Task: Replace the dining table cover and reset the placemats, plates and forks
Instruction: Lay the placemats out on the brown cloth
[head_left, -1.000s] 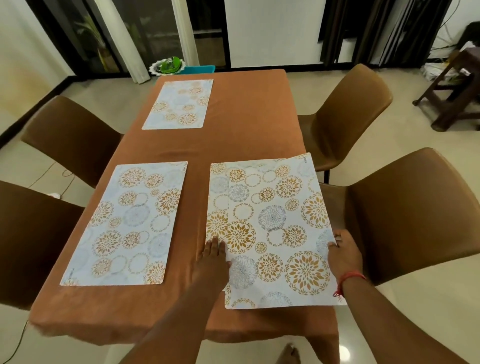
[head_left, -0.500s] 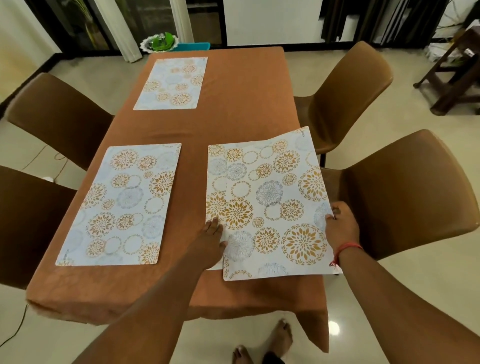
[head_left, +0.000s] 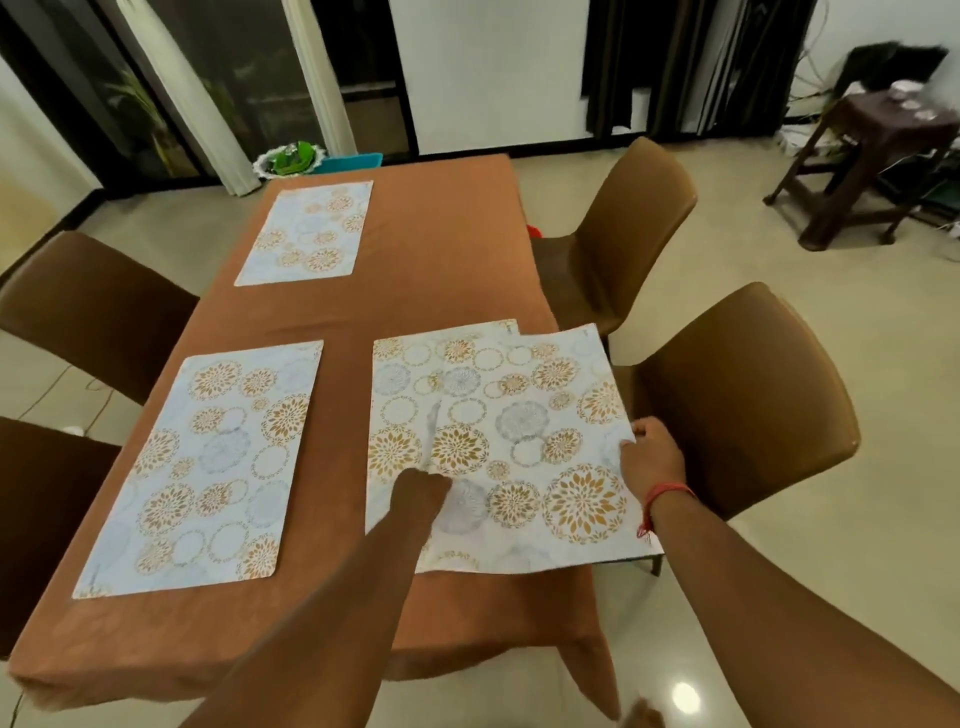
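A brown table cover (head_left: 441, 249) lies over the dining table. On it rest pale placemats with gold and blue flower circles: one at the far left (head_left: 309, 234), one at the near left (head_left: 208, 462), and two stacked at the near right. The lower mat (head_left: 400, 374) lies flat. The upper mat (head_left: 540, 452) sits skewed over it and juts past the table's right edge. My right hand (head_left: 652, 457) pinches the upper mat's right edge. My left hand (head_left: 421, 496) presses on the stack near its left side, fingers curled under. No plates or forks show.
Four brown chairs flank the table, two on the right (head_left: 737, 400) (head_left: 623, 228) and two on the left (head_left: 93, 306). A dark wooden stool (head_left: 872, 156) stands at the far right. A green item on a white doily and a teal box (head_left: 348, 162) lie beyond the far end.
My right hand has drawn the upper mat further right and away, so more of the lower mat shows. My left hand's fingers have curled under. The view has lifted.
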